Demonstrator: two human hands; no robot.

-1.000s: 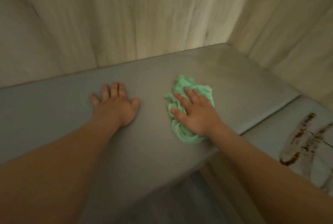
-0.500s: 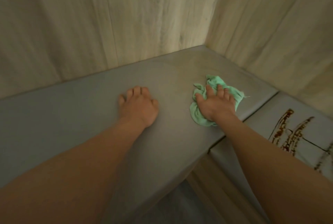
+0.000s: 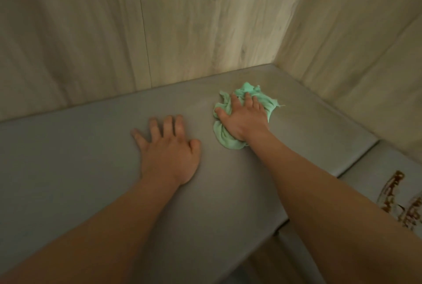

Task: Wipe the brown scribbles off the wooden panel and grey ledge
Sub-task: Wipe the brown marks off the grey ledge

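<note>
A crumpled green cloth (image 3: 225, 139) lies on the grey ledge (image 3: 68, 158) near the back corner. My right hand (image 3: 244, 118) presses flat on the cloth with fingers spread. Left of it, my left hand (image 3: 169, 155) rests palm down on the bare ledge, fingers straight. Brown scribbles (image 3: 397, 201) mark a lower grey section at the right edge, partly cut off by the frame. The wooden panel (image 3: 182, 27) behind the ledge shows no marks where I can see it.
A second wooden panel (image 3: 365, 39) meets the first in a corner at the right. A seam (image 3: 356, 162) separates the ledge from the lower scribbled section. The ledge's front edge drops off at the bottom right.
My right hand has slid the cloth away from the right seam, back toward the rear wall. My left hand stays flat on the ledge. The view has shifted.
</note>
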